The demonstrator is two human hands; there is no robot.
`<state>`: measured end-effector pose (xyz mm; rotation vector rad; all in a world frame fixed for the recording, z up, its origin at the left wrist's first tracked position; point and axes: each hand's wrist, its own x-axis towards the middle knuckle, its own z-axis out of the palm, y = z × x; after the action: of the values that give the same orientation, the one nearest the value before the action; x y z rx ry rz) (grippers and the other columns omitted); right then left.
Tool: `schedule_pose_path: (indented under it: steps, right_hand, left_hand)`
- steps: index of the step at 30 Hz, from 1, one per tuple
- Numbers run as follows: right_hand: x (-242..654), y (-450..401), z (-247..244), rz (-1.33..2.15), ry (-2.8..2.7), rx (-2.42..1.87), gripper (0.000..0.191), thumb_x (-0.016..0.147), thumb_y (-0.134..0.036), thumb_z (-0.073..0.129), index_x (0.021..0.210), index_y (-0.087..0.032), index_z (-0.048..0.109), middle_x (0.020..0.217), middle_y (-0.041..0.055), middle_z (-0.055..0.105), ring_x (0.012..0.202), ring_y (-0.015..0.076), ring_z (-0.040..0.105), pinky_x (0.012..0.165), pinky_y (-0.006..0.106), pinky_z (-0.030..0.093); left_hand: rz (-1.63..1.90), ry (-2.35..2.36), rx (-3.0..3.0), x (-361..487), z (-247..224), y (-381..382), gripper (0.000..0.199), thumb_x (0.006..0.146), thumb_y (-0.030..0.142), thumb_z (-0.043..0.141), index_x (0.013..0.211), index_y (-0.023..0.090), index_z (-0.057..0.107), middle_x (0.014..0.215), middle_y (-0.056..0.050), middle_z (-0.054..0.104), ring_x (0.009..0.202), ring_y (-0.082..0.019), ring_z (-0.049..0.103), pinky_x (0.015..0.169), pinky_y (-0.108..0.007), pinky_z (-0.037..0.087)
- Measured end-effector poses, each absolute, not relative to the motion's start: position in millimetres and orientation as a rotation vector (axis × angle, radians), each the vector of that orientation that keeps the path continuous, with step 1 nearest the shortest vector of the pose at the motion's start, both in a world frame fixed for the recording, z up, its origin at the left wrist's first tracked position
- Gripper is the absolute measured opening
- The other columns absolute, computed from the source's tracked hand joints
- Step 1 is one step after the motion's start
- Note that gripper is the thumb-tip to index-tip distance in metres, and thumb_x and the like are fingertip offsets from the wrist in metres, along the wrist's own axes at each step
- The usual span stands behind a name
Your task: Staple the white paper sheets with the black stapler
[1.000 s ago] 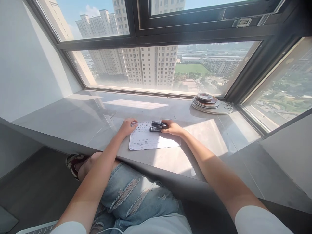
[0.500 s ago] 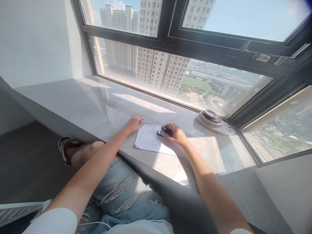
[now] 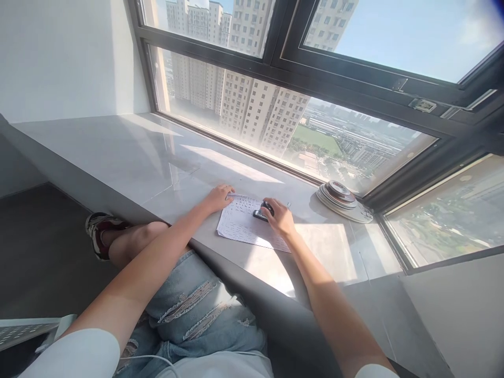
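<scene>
A black stapler [image 3: 260,216] with a shiny base rests over the upper right of a white sheet of paper [image 3: 244,231] covered in rows of dark writing. My right hand [image 3: 280,214] is closed around the stapler, its thumb lying across the top and the rear part hidden under my fingers. At the paper's upper left corner my left hand [image 3: 220,198] is curled, thumb and fingers on the edge. A thin greyish strip [image 3: 237,195] runs along the top edge from my left thumb; I cannot make out what it is.
Several stacked plates [image 3: 339,198] stand on the pale window ledge [image 3: 118,157] at the right, close to the glass. Behind my right fingers lies a small clear item [image 3: 289,205]. The dark window frame [image 3: 236,142] bounds the far side; my legs [image 3: 197,299] are against the front edge.
My right hand has shifted its hold on the stapler, its thumb now over the top. My left hand stays at the paper's corner. The view has tilted slightly.
</scene>
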<state>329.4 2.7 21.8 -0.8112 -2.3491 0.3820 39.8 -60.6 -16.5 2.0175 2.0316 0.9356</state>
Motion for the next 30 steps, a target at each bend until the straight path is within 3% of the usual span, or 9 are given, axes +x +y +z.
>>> schedule_pose_path:
  steps: [2, 4, 10, 15, 20, 22, 25, 30]
  right_hand:
    - [337.0, 12.0, 22.4, 0.446, -2.104, -0.88, 0.056, 0.104, -0.056, 0.024, 0.108, -0.021, 0.068, 0.099, 0.0113, 0.073, 0.09, 0.0265, 0.068, 0.082, 0.037, 0.052]
    - [350.0, 27.3, 20.4, 0.439, -1.839, -1.022, 0.06, 0.104, -0.055, 0.018, 0.1, -0.019, 0.067, 0.091, 0.0125, 0.072, 0.083, 0.0258, 0.069, 0.081, 0.038, 0.053]
    - [385.0, 68.4, -3.8, 0.388, -1.796, -1.272, 0.03, 0.087, -0.044, 0.051, 0.092, -0.019, 0.067, 0.085, 0.0118, 0.074, 0.08, 0.0273, 0.07, 0.08, 0.039, 0.054]
    - [376.3, 71.1, -16.0, 0.356, -1.994, -1.218, 0.027, 0.084, -0.036, 0.05, 0.094, -0.02, 0.069, 0.099, 0.012, 0.073, 0.094, 0.0276, 0.066, 0.085, 0.041, 0.052]
    - [370.8, 68.2, -17.5, 0.349, -2.085, -1.224, 0.028, 0.087, -0.037, 0.048, 0.097, -0.022, 0.069, 0.106, 0.0119, 0.07, 0.092, 0.0278, 0.064, 0.079, 0.039, 0.05]
    - [370.8, 71.0, -20.6, 0.338, -2.114, -1.298, 0.031, 0.089, -0.038, 0.047, 0.104, -0.022, 0.068, 0.115, 0.0131, 0.068, 0.098, 0.0295, 0.063, 0.08, 0.04, 0.051]
    - [370.0, 78.0, -28.0, 0.274, -2.199, -1.421, 0.039, 0.092, -0.04, 0.046, 0.122, -0.02, 0.062, 0.133, 0.0175, 0.06, 0.122, 0.0335, 0.056, 0.094, 0.045, 0.049]
    - [366.3, 83.0, -35.8, 0.24, -2.361, -1.459, 0.044, 0.1, -0.031, 0.04, 0.138, -0.014, 0.053, 0.152, 0.0218, 0.047, 0.145, 0.0303, 0.039, 0.116, 0.048, 0.034]
  left_hand:
    - [0.963, 2.017, 1.99, 39.1, -15.5, -61.5, 0.029, 0.089, 0.025, 0.062, 0.117, 0.02, 0.067, 0.111, -0.011, 0.064, 0.095, -0.026, 0.063, 0.089, -0.041, 0.051]
    - [0.993, 2.01, 1.952, 38.1, -14.6, -62.4, 0.03, 0.09, 0.026, 0.061, 0.12, 0.02, 0.065, 0.114, -0.01, 0.063, 0.093, -0.024, 0.063, 0.087, -0.039, 0.051]
    - [1.009, 2.032, 1.912, 34.4, -15.6, -61.7, 0.02, 0.09, 0.024, 0.062, 0.109, 0.022, 0.069, 0.11, -0.008, 0.066, 0.09, -0.023, 0.064, 0.087, -0.038, 0.051]
    - [1.02, 2.063, 1.904, 33.4, -16.7, -60.8, 0.018, 0.088, 0.023, 0.063, 0.105, 0.02, 0.07, 0.105, -0.008, 0.067, 0.086, -0.022, 0.065, 0.084, -0.037, 0.051]
    - [1.074, 2.066, 1.874, 33.9, -16.3, -61.5, 0.017, 0.085, 0.024, 0.065, 0.1, 0.02, 0.071, 0.1, -0.009, 0.069, 0.085, -0.023, 0.065, 0.083, -0.037, 0.051]
    - [1.06, 2.077, 1.873, 34.1, -16.1, -61.7, 0.016, 0.085, 0.024, 0.065, 0.099, 0.021, 0.071, 0.098, -0.008, 0.069, 0.086, -0.024, 0.064, 0.083, -0.036, 0.051]
    - [1.023, 2.108, 1.867, 34.0, -15.6, -61.8, 0.016, 0.086, 0.025, 0.064, 0.099, 0.021, 0.072, 0.097, -0.009, 0.069, 0.085, -0.024, 0.065, 0.081, -0.036, 0.051]
    - [1.068, 2.127, 1.83, 31.5, -11.1, -63.3, 0.016, 0.086, 0.027, 0.065, 0.098, 0.02, 0.073, 0.095, -0.009, 0.069, 0.084, -0.025, 0.065, 0.081, -0.036, 0.051]
